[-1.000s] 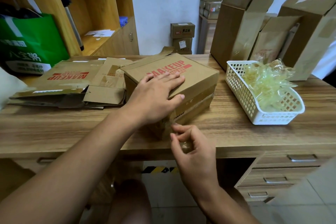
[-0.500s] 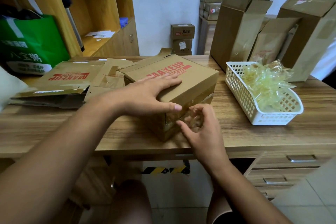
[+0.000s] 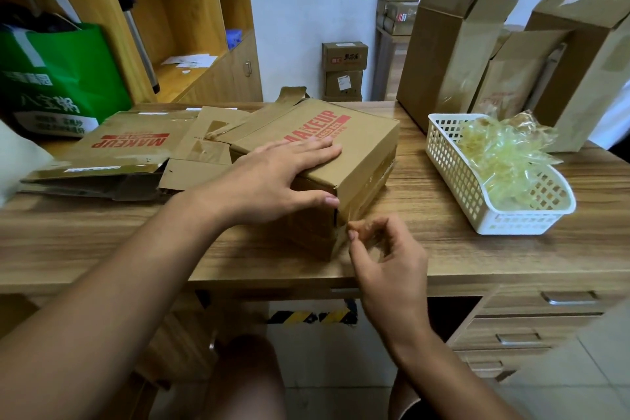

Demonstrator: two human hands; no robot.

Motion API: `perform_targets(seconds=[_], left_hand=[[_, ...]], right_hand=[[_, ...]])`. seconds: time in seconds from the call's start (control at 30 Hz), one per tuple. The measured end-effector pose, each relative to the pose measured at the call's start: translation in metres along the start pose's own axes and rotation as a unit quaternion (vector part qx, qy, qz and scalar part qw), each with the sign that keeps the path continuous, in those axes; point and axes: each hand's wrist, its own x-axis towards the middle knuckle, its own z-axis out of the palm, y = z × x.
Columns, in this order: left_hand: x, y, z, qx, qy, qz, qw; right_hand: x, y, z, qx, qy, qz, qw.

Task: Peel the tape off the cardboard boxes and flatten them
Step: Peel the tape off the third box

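Observation:
A brown cardboard box (image 3: 361, 147) with red MAKEUP print sits on the wooden desk (image 3: 102, 235). My left hand (image 3: 272, 181) lies flat on its top, fingers straight, thumb down on the near corner. My right hand (image 3: 385, 249) is at the box's near right corner, thumb and forefinger pinching clear tape (image 3: 344, 232) that runs along the box's right side. Flattened boxes (image 3: 129, 150) with the same print lie to the left.
A white plastic basket (image 3: 453, 177) full of crumpled clear tape stands right of the box. Tall open cardboard boxes (image 3: 450, 54) stand at the back right. A green bag (image 3: 61, 78) and wooden shelves are at the left. Drawers sit under the desk at right.
My right hand rose from below the desk edge to the box's side, then drew back to the near corner, pinching tape. My left hand slid slightly left on the box top.

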Motion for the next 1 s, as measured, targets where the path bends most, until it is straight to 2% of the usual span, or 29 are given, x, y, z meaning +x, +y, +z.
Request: perform_targets(seconds=[0.2, 0.47, 0.6, 0.7, 0.8, 1.0], left_hand=[[0.003, 0.007, 0.007, 0.035, 0.033, -0.018, 0.999], [0.008, 0.013, 0.010, 0.037, 0.066, -0.051, 0.996], [0.008, 0.001, -0.003, 0.000, 0.008, -0.051, 0.999], [0.008, -0.011, -0.011, -0.026, -0.021, -0.027, 0.999], [0.009, -0.010, -0.007, 0.005, 0.017, -0.022, 1.000], [0.015, -0.001, 0.012, 0.057, 0.093, -0.034, 0.993]], right_hand=[[-0.028, -0.021, 0.007, 0.006, -0.021, -0.027, 0.999], [0.001, -0.003, -0.018, 0.004, -0.040, 0.078, 0.996], [0.019, 0.007, -0.026, -0.076, -0.020, 0.041, 0.996], [0.030, 0.009, -0.028, -0.081, -0.027, 0.016, 0.996], [0.030, 0.009, -0.026, -0.057, -0.040, 0.000, 0.998], [0.010, 0.007, -0.012, -0.015, -0.005, -0.003, 1.000]])
